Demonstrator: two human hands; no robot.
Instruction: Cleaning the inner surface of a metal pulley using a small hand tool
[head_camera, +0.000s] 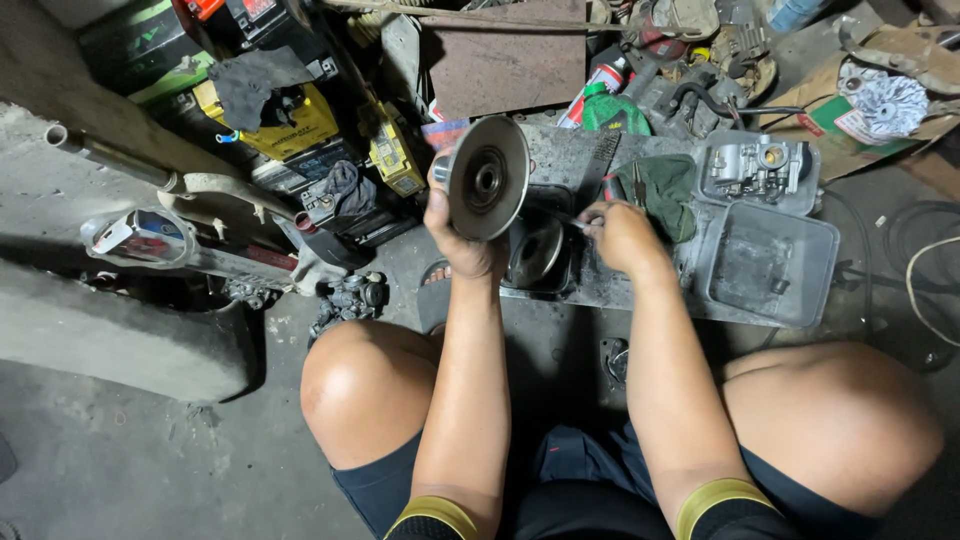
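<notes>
Head view: the left hand (462, 240) grips a round metal disc (487, 178), held upright; the right hand (618, 235) pinches a small tool (574, 222). A second disc (535, 250) lies in a dark tray (560, 205) between them.

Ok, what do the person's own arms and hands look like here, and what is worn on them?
Both hands, the left hand and right hand, are bare: no gloves, rings or watch visible. The forearms are uncovered. Near each elbow sits a black sleeve with a yellow-green band, the other on the right arm.
</notes>
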